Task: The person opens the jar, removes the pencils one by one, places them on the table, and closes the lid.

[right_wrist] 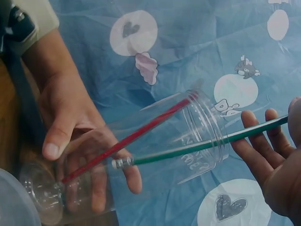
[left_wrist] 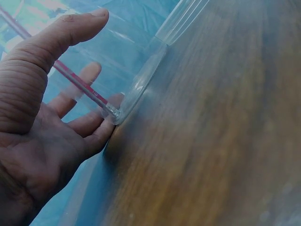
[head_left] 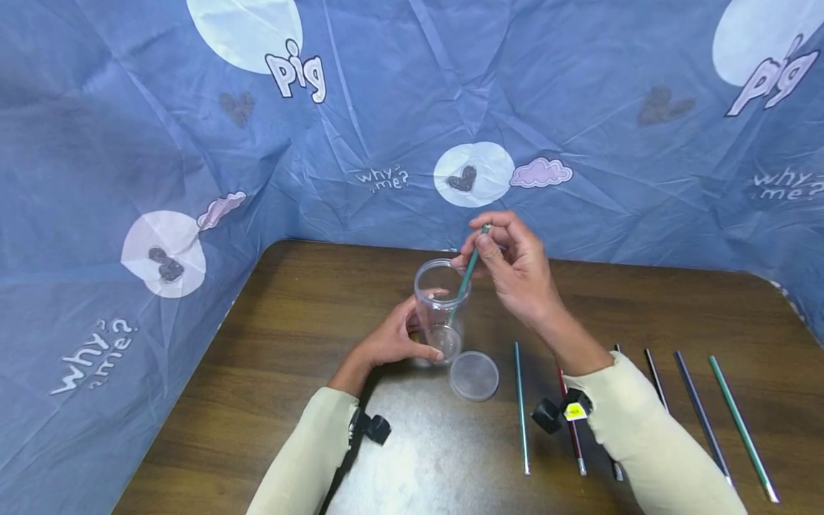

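A clear plastic jar (head_left: 443, 343) stands on the table with its mouth uncovered. My left hand (head_left: 395, 336) holds it low down, thumb on the near side and fingers behind the wall. Between thumb and fingertips, my right hand (head_left: 520, 275) pinches a green pencil (head_left: 473, 266) near its tip, over the rim. The pencil slants down through the mouth; its eraser end (right_wrist: 123, 163) hangs inside, above the bottom. A red pencil (right_wrist: 127, 141) leans inside the jar, eraser end down in the left wrist view. The round translucent lid (head_left: 474, 375) lies just in front of the jar.
To the right, several pencils lie spaced in a row, among them a light blue one (head_left: 521, 408), a red one (head_left: 575, 436), a dark blue one (head_left: 703, 416) and a green one (head_left: 743, 428). My right sleeve (head_left: 650, 436) passes over some. Blue printed cloth (head_left: 386, 129) hangs behind the table.
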`<state>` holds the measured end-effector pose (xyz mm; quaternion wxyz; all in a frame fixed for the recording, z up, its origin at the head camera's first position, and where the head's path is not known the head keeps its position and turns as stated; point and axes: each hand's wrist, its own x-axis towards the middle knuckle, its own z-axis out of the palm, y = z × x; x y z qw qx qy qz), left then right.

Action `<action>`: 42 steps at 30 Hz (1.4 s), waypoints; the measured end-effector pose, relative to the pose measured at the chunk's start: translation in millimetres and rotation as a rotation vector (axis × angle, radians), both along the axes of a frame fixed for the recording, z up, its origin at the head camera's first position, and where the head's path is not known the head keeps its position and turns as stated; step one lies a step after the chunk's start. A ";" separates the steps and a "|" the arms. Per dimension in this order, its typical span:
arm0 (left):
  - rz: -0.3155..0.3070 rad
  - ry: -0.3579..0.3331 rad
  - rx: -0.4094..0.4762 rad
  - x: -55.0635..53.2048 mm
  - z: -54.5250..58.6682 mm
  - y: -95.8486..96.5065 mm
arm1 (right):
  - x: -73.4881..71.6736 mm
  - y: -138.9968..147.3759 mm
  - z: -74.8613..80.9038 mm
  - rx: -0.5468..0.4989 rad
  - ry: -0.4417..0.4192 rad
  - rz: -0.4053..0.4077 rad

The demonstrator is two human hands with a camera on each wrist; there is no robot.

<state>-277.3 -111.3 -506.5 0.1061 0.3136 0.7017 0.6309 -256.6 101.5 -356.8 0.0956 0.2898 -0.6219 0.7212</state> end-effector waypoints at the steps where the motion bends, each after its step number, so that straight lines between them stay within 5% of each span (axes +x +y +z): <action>1: 0.002 0.002 0.001 -0.1 0.1 -0.2 | 0.1 -0.1 0.3 0.007 0.008 -0.003; 14: 0.004 0.000 0.001 0.0 -0.9 -0.4 | -7.6 -2.2 -4.4 -0.061 0.115 -0.063; 20: -0.003 0.013 0.011 -0.1 -3.2 0.1 | -11.4 -2.4 -4.2 -0.146 0.220 -0.198; 25: -0.013 0.016 0.028 0.6 -3.6 0.2 | -13.9 3.3 12.0 -0.267 0.302 -0.292; 32: -0.006 0.012 0.026 0.7 -3.1 -0.2 | -12.8 14.8 43.7 -0.403 0.385 -0.303; 42: -0.020 0.005 0.034 -0.6 -2.5 -1.5 | -7.6 44.9 77.6 -0.430 0.447 -0.325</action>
